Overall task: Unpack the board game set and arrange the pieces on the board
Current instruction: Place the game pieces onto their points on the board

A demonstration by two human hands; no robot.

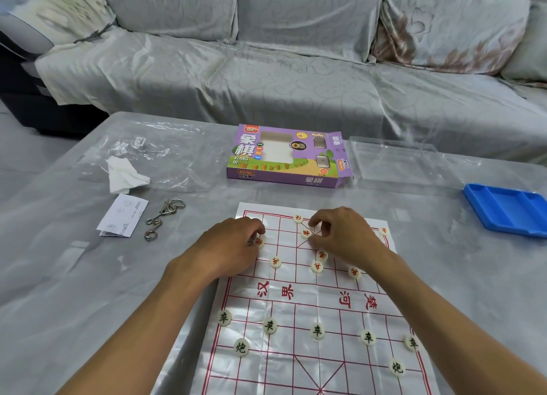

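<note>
little round pieces on a thin, crinkly board

the board (307,303) is a thin sheet with red lines. it lies flat on the table (74,291), close to the person. it looks light and a bit wavy, so i think it could slide or wrinkle if a hand pushes it. it is better to press down softly than to drag.

the pieces are small, pale, round discs. they look hard, smooth and light. i think the best way to take one is by its edge, with the thumb and one finger. a bump could knock one off its spot.

the left hand (233,240) has its fingers curled down at a red piece (260,242) near the far left of the board. it looks like it pinches that piece, but the fingertips hide part of it. the right hand (340,235) is curled too, with thumb and finger close around another red piece (305,233) in the far middle. more red pieces sit just beside it, so that hand has little room.

black pieces, such as one (317,331) in the near middle, stand in rows on the near half, under the arms. a sleeve or wrist could brush them.

behind the board lies the purple box (284,158), with its end flap open. to its right are a clear lid (396,163) and a blue tray (509,211). to the left are a plastic bag (165,158), a white tissue (124,175), a folded paper (122,215) and a metal ring puzzle (162,217). all of these are well apart from the board. a grey sofa (296,54) stands behind the table.
</note>
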